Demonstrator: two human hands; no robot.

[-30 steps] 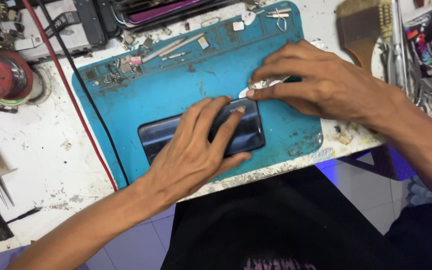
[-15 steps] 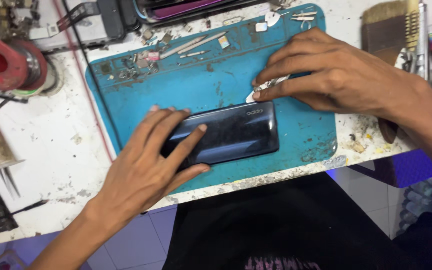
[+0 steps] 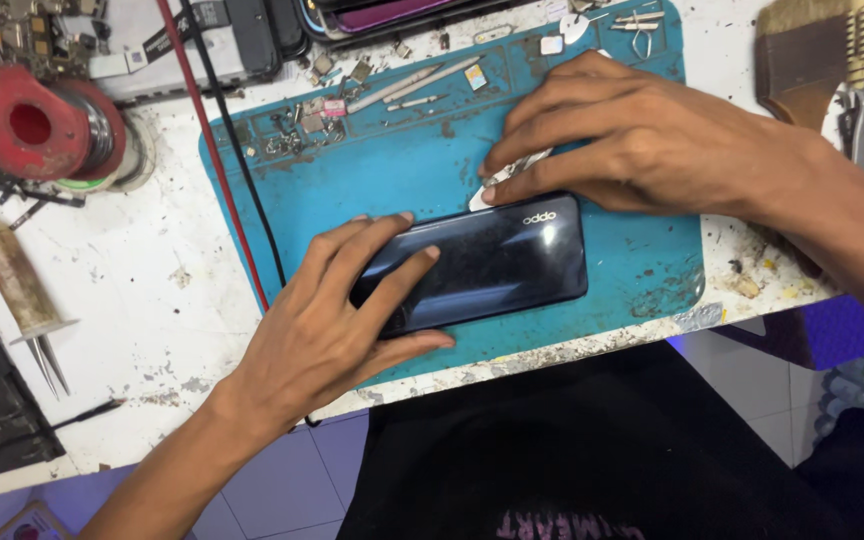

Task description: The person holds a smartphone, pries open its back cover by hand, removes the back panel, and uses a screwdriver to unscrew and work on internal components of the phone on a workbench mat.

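phone: one dark glossy phone (image 3: 487, 262) lying back-up and flat on the mat, roughly dead centre of the view, long side tilted a bit up toward 2 o'clock

mat: one teal work mat (image 3: 422, 170) on the white, pretty grubby tabletop (image 3: 142, 290); the phone sits near the mat's 6 o'clock edge

left hand: left hand (image 3: 337, 320) comes in from 7 o'clock, fingers spread flat over the phone's left end, thumb tucked along its lower edge, so it's pressing down, not pinching

right hand: right hand (image 3: 642, 145) comes in from 3 o'clock, fingers close together, tips right at the phone's top edge, pinching a small pale metal piece (image 3: 512, 172); can't tell what that piece is exactly

loose bits: a scatter of tiny screws and parts (image 3: 312, 118) along the mat's 11 o'clock side, too small to count, plus two thin light rods (image 3: 407, 85) lying at an angle

spool: one red spool (image 3: 37, 125) at 10 o'clock on the tabletop

brush: one wide brush (image 3: 807, 55) at 1 o'clock, off the mat

cables: two, one red cable (image 3: 212, 150) and one black cable (image 3: 237, 150) running side by side down the mat's left edge

tube: one beige tube (image 3: 12, 275) at 9 o'clock, with tweezers (image 3: 47, 365) just below it
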